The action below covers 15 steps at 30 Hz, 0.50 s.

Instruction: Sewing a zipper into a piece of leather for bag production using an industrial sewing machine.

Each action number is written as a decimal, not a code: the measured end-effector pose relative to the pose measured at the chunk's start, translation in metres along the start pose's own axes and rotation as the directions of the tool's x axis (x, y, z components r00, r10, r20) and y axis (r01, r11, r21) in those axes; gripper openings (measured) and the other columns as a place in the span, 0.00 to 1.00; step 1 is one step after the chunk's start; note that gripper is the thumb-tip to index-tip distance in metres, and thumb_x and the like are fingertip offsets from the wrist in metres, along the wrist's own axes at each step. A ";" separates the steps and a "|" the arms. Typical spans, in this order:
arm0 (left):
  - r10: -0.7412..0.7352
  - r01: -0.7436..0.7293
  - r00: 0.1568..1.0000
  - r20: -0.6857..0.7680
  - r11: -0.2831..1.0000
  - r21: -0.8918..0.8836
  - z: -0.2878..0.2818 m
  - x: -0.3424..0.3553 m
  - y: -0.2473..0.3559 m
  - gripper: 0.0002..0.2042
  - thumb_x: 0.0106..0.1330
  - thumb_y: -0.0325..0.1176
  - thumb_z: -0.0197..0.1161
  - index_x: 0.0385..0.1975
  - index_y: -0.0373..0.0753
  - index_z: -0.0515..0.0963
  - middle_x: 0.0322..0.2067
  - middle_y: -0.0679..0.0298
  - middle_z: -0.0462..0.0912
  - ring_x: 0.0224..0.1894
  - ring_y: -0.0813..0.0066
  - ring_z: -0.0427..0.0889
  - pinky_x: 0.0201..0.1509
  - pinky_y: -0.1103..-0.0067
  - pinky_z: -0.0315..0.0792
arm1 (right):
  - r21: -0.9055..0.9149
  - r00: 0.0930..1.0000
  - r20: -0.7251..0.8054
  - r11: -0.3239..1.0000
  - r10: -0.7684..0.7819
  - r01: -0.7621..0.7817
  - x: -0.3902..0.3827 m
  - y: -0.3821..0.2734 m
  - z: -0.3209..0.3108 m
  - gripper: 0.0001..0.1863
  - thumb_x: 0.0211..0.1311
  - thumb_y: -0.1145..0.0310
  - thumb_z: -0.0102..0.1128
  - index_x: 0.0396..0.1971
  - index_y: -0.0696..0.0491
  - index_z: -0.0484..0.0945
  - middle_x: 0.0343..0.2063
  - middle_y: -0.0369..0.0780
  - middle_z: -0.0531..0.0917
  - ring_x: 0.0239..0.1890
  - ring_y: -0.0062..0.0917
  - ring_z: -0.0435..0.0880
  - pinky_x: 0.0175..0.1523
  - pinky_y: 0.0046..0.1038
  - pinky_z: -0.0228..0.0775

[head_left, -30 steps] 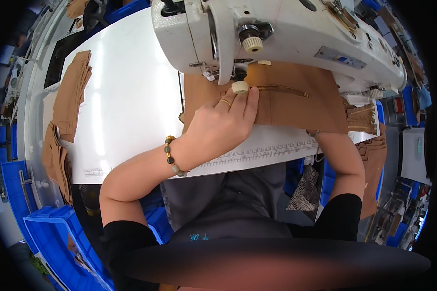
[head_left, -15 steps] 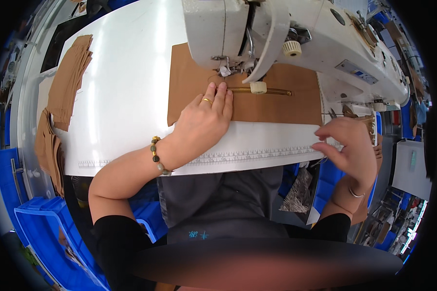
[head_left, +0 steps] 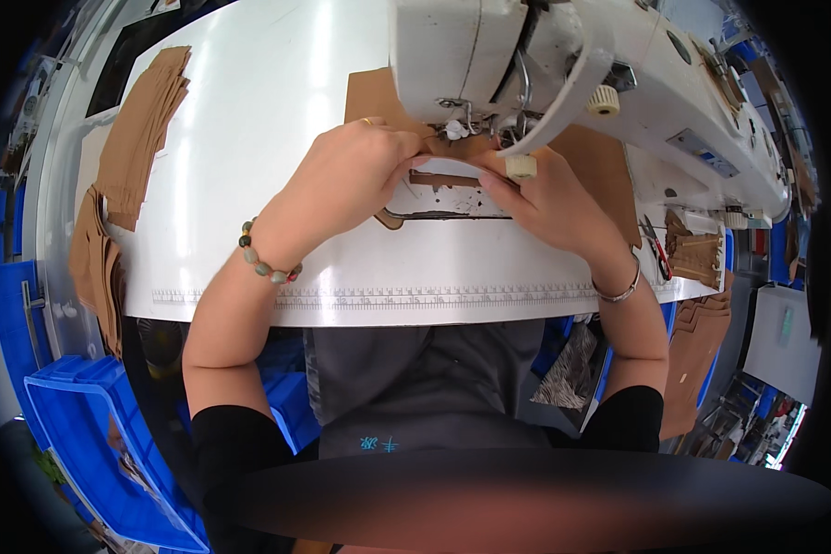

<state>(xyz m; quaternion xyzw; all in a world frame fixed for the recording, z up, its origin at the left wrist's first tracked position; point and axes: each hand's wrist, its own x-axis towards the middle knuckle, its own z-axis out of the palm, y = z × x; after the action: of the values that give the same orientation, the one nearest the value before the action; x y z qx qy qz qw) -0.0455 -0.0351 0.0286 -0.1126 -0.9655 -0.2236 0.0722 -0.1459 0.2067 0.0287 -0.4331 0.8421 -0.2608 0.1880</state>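
A white sewing machine (head_left: 452, 55) stands over a brown fabric panel (head_left: 605, 175), whose front edge is lifted and bent back below the needle and presser foot (head_left: 508, 129). My left hand (head_left: 351, 171), closed, pinches the panel at the left of the fold. My right hand (head_left: 549, 198), also closed, grips it at the right, just beside a cream knob (head_left: 521, 166). The dark-edged metal plate (head_left: 443, 198) shows beneath the raised fabric. The zipper on the panel is hidden or too unclear to make out.
Brown fabric stacks (head_left: 143, 129) lie at the table's (head_left: 231, 111) left, more pieces (head_left: 692, 351) at the right. Scissors (head_left: 658, 254) lie right of my right hand. A printed ruler (head_left: 360, 297) runs along the front edge; blue bins (head_left: 92, 425) stand below.
My right hand has moved up and left from the table's right to grip the panel. My left hand has shifted up and left. The panel's front edge, flat before, is now lifted.
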 end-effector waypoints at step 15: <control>0.510 -0.428 0.805 -0.302 0.853 0.300 -0.002 -0.073 0.024 0.12 0.59 0.33 0.74 0.41 0.39 0.85 0.40 0.66 0.89 0.44 0.62 0.88 0.48 0.70 0.82 | -0.259 0.882 -0.324 0.929 -0.341 0.264 0.000 -0.001 0.033 0.09 0.65 0.66 0.67 0.42 0.52 0.86 0.38 0.41 0.86 0.42 0.41 0.84 0.50 0.40 0.75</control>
<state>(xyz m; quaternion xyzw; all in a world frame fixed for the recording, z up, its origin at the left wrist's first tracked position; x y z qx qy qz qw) 0.0314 -0.0283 0.0268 -0.2960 -0.8941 -0.1086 0.3182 -0.1266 0.1971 0.0030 -0.5212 0.8061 -0.2736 -0.0606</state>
